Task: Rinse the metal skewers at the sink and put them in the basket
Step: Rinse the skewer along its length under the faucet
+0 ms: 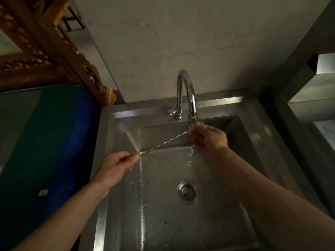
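Bare forearms reach in over the stainless sink (116, 205), drain (188, 191) below the hands. Left hand (113, 167) pinches one end of a twisted metal skewer (163, 143) between thumb and fingertips. Right hand (208, 137) curls around the far end, directly beneath the spout of the gooseneck tap (188, 93), water splashing down into the sink.

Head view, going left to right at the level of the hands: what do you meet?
Blue-green surface → left hand pinching the skewer end → twisted metal skewer → right hand gripping its far end under the faucet → sink's right rim.
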